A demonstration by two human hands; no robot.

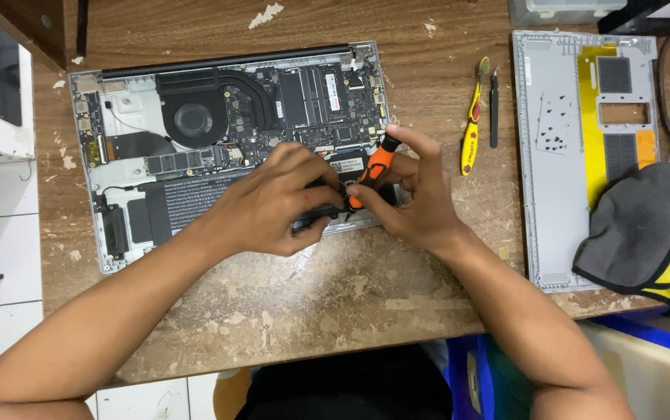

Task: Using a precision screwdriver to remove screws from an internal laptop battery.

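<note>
My right hand (420,198) pinches the light, stiff orange-and-black screwdriver (371,169) by its grippy handle, tip down at the front edge of the opened laptop (226,148), while my left hand (277,202) curls closed, steadying its fragile black part there.

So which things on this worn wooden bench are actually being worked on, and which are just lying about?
In use:
opened silver laptop with bare circuit board
orange-and-black screwdriver, in the right hand
left hand, resting on the laptop

Lying about:
removed grey bottom cover
yellow-and-red pry tool
black tweezers
grey-and-yellow cloth
</note>
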